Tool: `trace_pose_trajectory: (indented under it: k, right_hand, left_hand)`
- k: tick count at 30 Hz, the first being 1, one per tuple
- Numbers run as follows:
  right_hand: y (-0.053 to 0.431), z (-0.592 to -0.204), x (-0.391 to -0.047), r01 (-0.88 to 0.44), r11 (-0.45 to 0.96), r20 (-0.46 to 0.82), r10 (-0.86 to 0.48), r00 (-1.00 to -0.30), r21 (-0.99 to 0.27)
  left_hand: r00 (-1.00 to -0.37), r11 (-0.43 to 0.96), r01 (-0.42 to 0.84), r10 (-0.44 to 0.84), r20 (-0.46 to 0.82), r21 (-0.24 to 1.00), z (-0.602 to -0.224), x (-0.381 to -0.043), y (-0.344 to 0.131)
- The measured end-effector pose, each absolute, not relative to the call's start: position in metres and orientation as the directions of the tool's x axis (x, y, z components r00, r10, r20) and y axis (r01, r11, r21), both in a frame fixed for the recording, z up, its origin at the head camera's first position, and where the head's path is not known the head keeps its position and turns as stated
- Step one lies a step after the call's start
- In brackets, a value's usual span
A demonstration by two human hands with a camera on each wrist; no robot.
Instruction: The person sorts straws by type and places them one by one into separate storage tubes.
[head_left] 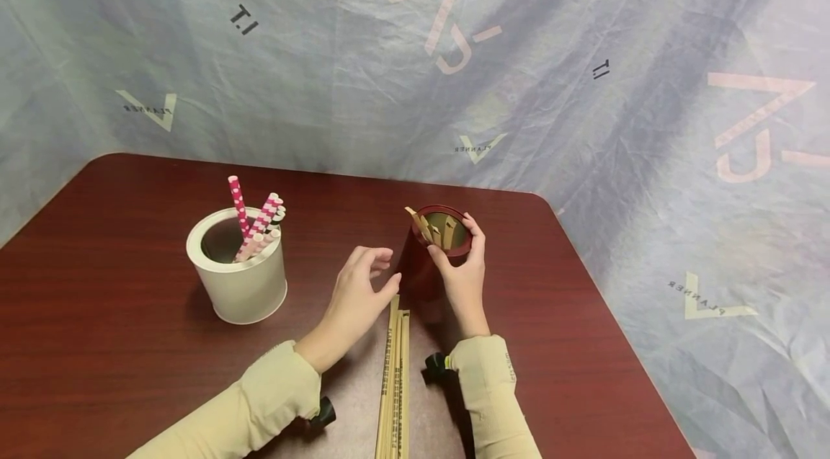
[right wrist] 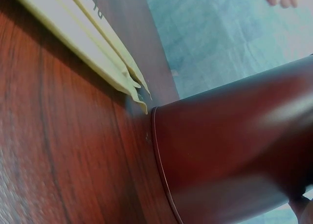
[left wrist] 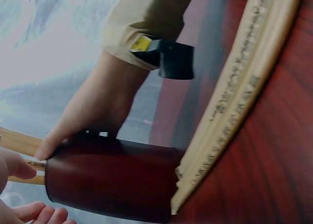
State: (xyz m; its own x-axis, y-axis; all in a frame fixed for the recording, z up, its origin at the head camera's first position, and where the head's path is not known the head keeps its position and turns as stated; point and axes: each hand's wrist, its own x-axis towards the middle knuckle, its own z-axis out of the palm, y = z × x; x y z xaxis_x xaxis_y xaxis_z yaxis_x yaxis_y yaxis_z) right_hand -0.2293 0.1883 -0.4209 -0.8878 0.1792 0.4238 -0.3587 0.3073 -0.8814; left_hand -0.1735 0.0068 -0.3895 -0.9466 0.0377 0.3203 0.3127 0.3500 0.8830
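Observation:
My right hand [head_left: 463, 279] grips a dark red can [head_left: 415, 257], thumb at the near rim and fingers around the right side. Several yellowish, paper-wrapped sticks [head_left: 447, 234] that look like chopsticks poke out of its mouth. To the left of the can, my left hand [head_left: 359, 282] hovers with loosely bent fingers and nothing between them. More paper-wrapped sticks [head_left: 394, 380] with dark printed characters lie lengthwise on the table between my forearms. Their far ends reach close to the base of the can [right wrist: 230, 145], which stands upright.
A cream-coloured can [head_left: 243, 290] stands to the left, holding pink-and-white patterned paper straws [head_left: 262, 217] that lean right. The dark red wooden table [head_left: 130, 243] ends at a hanging grey cloth [head_left: 311, 70] behind and to the right. Black wrist cameras [head_left: 436, 367] sit at both cuffs.

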Motion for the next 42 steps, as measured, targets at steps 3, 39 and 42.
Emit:
trace_pose_trajectory:
  k: [3,39,42]
  right_hand:
    - [0.187,-0.421,-0.229,-0.367,0.31,0.432,0.176,-0.884,-0.877]
    - [0.186,-0.42,-0.228,-0.35,0.301,0.415,0.185,-0.891,-0.887]
    - [0.187,-0.422,-0.228,-0.36,0.306,0.426,0.184,-0.886,-0.881]
  left_hand:
    - [-0.96,0.371,0.275,0.061,0.272,0.887,-0.395,-0.174,0.006]
    - [-0.928,0.715,0.105,0.32,-0.19,0.692,-0.431,-0.18,0.01]
    - [-0.929,0.709,0.126,0.33,-0.169,0.694,-0.434,-0.18,0.014]
